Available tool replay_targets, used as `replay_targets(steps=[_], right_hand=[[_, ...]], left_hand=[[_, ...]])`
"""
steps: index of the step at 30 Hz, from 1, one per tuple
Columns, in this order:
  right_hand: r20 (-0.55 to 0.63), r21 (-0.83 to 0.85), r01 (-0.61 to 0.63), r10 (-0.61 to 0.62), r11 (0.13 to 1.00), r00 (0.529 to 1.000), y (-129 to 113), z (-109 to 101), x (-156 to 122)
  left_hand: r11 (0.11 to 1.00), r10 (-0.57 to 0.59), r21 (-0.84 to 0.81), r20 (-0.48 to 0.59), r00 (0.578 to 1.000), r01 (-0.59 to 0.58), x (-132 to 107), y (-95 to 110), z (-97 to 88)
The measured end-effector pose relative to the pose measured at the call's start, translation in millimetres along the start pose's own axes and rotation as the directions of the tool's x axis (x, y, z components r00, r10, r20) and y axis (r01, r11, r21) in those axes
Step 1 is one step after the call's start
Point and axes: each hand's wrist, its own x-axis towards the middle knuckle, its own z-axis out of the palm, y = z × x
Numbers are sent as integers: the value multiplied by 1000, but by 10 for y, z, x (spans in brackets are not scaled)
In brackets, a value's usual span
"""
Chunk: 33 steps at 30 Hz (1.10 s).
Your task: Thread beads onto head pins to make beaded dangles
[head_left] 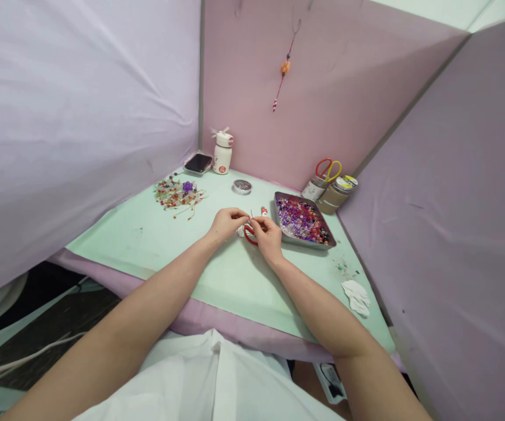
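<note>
My left hand and my right hand meet above the middle of the table. Both are closed, thumb against fingers, on a thin reddish cord whose end sticks up between them. Whether a bead sits on it is too small to tell. Just below the fingertips lies a red loop, like a scissor handle, partly covered by my right hand. A small red and white item is behind my right hand. Close to that hand's right side stands a metal tray full of purple, red and orange beads.
Beaded strings lie in a pile at the left, near a phone and a white bottle. A round tin sits farther back. Jars, one holding scissors, stand behind the tray. A white cloth lies front right.
</note>
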Motion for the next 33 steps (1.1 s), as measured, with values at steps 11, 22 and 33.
replay_targets(steps=[11,22,33], right_hand=[[13,-194,63,-62,979,998,62,-44,44],[7,-46,-8,9,999,1000,-52,-31,31],[111,36,-167,163,985,980,-91,6,1]], left_hand=[[938,140,307,86,986,-160,-35,-28,24],[981,52,186,-27,998,-46,10,-69,8],[986,118,133,-119,986,-102,-11,26,1]])
